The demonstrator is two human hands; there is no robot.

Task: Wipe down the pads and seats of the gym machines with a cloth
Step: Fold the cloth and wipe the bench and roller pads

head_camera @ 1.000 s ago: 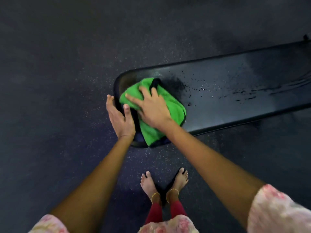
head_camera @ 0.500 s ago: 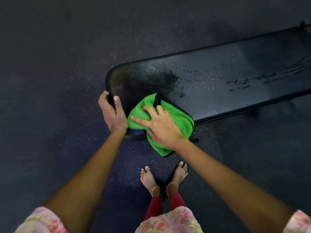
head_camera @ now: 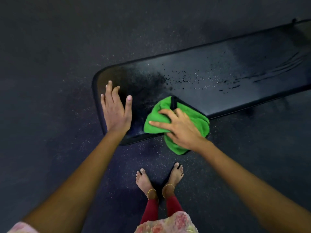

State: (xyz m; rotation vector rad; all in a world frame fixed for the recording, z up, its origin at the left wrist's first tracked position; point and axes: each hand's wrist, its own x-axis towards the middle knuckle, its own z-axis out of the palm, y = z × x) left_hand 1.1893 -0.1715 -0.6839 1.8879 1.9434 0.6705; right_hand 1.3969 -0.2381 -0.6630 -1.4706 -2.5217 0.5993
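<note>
A long black padded bench (head_camera: pixel 218 68) runs from the centre to the upper right, its surface speckled with water droplets and wet streaks. A folded green cloth (head_camera: pixel 156 118) lies at the pad's near edge, partly hanging over it. My right hand (head_camera: pixel 181 130) presses down on the cloth with fingers spread. My left hand (head_camera: pixel 116 110) lies flat on the rounded left end of the pad, fingers straight and holding nothing.
The dark speckled rubber floor (head_camera: pixel 58 47) surrounds the bench on all sides. My bare feet (head_camera: pixel 159 179) stand just in front of the pad's near edge, below the cloth.
My right hand has dragged the cloth from the pad's left end toward the near edge and to the right. My left hand has moved from gripping the pad's end onto its top, flat.
</note>
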